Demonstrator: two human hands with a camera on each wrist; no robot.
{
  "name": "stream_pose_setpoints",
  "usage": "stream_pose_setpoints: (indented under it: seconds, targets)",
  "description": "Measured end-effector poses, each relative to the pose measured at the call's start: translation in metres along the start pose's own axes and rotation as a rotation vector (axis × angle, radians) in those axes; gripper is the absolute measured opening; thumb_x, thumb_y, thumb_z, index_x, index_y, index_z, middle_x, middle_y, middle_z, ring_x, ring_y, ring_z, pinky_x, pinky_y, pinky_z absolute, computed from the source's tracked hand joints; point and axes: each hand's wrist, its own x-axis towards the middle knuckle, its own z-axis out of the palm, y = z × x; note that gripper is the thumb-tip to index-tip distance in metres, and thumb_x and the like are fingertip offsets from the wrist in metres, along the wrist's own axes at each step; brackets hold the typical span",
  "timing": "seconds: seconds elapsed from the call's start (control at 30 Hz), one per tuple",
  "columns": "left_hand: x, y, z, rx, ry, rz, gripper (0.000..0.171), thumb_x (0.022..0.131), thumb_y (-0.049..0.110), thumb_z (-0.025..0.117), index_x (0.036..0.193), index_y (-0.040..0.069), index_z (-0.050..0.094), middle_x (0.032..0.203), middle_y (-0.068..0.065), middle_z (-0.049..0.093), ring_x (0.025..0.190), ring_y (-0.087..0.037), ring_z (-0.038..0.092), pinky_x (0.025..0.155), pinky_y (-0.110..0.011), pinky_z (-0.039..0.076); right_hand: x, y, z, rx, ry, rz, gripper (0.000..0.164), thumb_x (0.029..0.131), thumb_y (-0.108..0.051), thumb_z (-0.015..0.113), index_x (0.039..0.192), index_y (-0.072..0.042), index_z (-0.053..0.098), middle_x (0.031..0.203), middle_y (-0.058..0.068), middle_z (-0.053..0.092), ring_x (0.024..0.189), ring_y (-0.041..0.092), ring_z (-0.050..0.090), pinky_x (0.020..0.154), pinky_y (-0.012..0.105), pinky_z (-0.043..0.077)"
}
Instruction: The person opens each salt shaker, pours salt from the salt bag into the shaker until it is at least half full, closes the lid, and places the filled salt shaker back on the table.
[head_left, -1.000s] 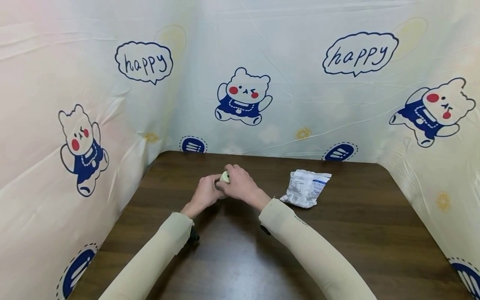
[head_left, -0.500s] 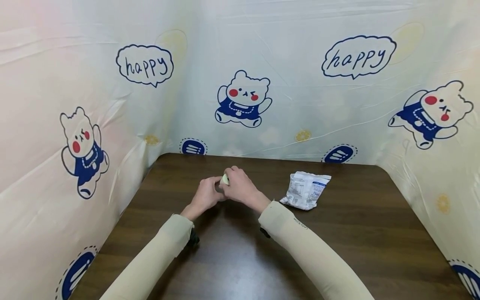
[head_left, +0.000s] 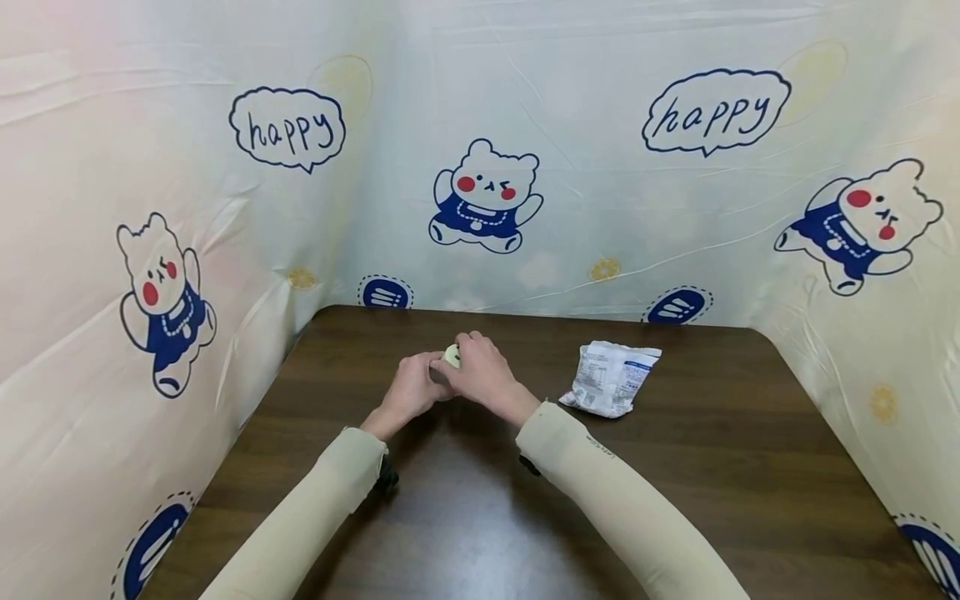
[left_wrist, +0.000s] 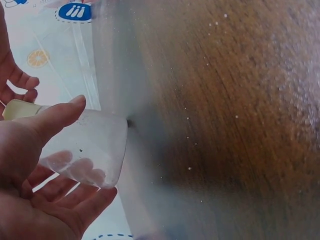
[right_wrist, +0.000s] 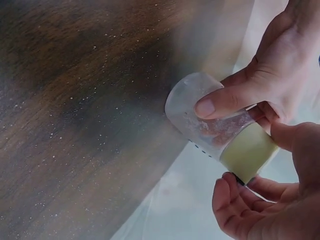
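A small clear jar (left_wrist: pixel 100 132) with a pale yellow-green lid (right_wrist: pixel 247 152) stands on the table. White residue clings inside its frosted-looking wall. My left hand (head_left: pixel 410 387) grips the jar's body, thumb on one side and fingers on the other. At the top, my right hand (head_left: pixel 483 371) pinches the lid between thumb and fingers; the lid is on the jar. A dark spot shows on the lid in the head view. From the head, most of the jar is hidden behind both hands.
A white printed packet (head_left: pixel 611 379) lies to the right of my hands on the dark wooden table (head_left: pixel 675 483). White specks dot the table in both wrist views. A patterned cloth (head_left: pixel 585 167) hangs around the back and sides.
The lid's face looked narrower half a second ago and shows rounder now, with my right hand still on it. My left hand and the packet have stayed in place.
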Motion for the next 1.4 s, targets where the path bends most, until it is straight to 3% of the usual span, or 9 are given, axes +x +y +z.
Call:
stream_pose_setpoints:
  seconds: [0.2, 0.37, 0.53, 0.67, 0.87, 1.17, 1.23, 1.4]
  targets:
    - [-0.0012, -0.0004, 0.0001, 0.008, -0.005, -0.009, 0.040, 0.079, 0.010, 0.093, 0.116, 0.010, 0.078, 0.108, -0.005, 0.077, 0.093, -0.023, 0.066, 0.087, -0.044, 0.056, -0.0001, 0.0011, 0.0012, 0.061, -0.035, -0.032, 0.040, 0.102, -0.030, 0.071, 0.126, 0.001, 0.065, 0.115, 0.013, 0.061, 0.096, 0.024, 0.056, 0.082, 0.035, 0.054]
    - [-0.0013, 0.0010, -0.0019, 0.016, -0.012, -0.022, 0.043, 0.079, 0.010, 0.093, 0.119, 0.008, 0.077, 0.111, -0.007, 0.076, 0.095, -0.025, 0.065, 0.092, -0.046, 0.056, -0.0001, 0.0014, -0.0005, 0.083, -0.067, -0.077, 0.038, 0.102, -0.019, 0.070, 0.135, 0.000, 0.063, 0.126, 0.014, 0.060, 0.104, 0.029, 0.052, 0.087, 0.038, 0.050]
    - [-0.0017, 0.0006, -0.0014, 0.011, -0.003, -0.009, 0.042, 0.080, 0.010, 0.093, 0.119, 0.008, 0.077, 0.112, -0.008, 0.076, 0.099, -0.026, 0.068, 0.093, -0.047, 0.056, -0.0020, 0.0005, -0.0017, 0.068, -0.051, -0.021, 0.053, 0.102, -0.036, 0.071, 0.140, -0.002, 0.059, 0.131, 0.014, 0.057, 0.107, 0.028, 0.052, 0.088, 0.037, 0.052]
    - [-0.0015, 0.0003, 0.0000, -0.005, -0.002, 0.002, 0.042, 0.080, 0.011, 0.093, 0.120, 0.009, 0.078, 0.113, -0.007, 0.077, 0.102, -0.026, 0.070, 0.093, -0.048, 0.056, -0.0024, 0.0013, -0.0005, 0.052, -0.014, 0.054, 0.064, 0.098, -0.053, 0.072, 0.132, 0.000, 0.059, 0.120, 0.012, 0.057, 0.098, 0.024, 0.055, 0.083, 0.035, 0.054]
    - [0.0004, 0.0016, 0.0007, -0.002, -0.007, -0.012, 0.043, 0.080, 0.013, 0.095, 0.119, 0.009, 0.078, 0.112, -0.005, 0.076, 0.099, -0.025, 0.068, 0.093, -0.047, 0.056, 0.0000, 0.0036, 0.0001, 0.088, -0.013, 0.032, 0.051, 0.100, -0.041, 0.074, 0.124, 0.002, 0.062, 0.110, 0.012, 0.060, 0.089, 0.022, 0.058, 0.078, 0.033, 0.055]
    - [0.0012, 0.0026, -0.0021, 0.030, -0.009, -0.025, 0.046, 0.079, 0.010, 0.094, 0.120, 0.006, 0.076, 0.114, -0.011, 0.076, 0.104, -0.029, 0.067, 0.097, -0.050, 0.054, 0.0009, 0.0025, -0.0052, 0.060, -0.084, -0.093, 0.036, 0.102, -0.018, 0.069, 0.133, -0.001, 0.061, 0.128, 0.014, 0.058, 0.109, 0.031, 0.051, 0.092, 0.040, 0.049]
    - [0.0009, 0.0029, -0.0023, 0.037, -0.015, -0.028, 0.046, 0.080, 0.011, 0.093, 0.122, 0.006, 0.076, 0.114, -0.011, 0.076, 0.104, -0.029, 0.068, 0.096, -0.050, 0.054, 0.0003, 0.0021, -0.0057, 0.069, -0.087, -0.094, 0.039, 0.103, -0.020, 0.069, 0.136, -0.002, 0.060, 0.130, 0.014, 0.058, 0.110, 0.031, 0.051, 0.092, 0.040, 0.049]
    - [-0.0002, 0.0035, -0.0014, 0.015, -0.024, -0.030, 0.043, 0.084, 0.013, 0.091, 0.124, 0.007, 0.076, 0.114, -0.008, 0.076, 0.104, -0.027, 0.071, 0.092, -0.047, 0.057, -0.0019, 0.0012, -0.0043, 0.067, -0.062, -0.025, 0.056, 0.102, -0.042, 0.069, 0.138, -0.001, 0.057, 0.124, 0.014, 0.058, 0.100, 0.026, 0.056, 0.082, 0.037, 0.052]
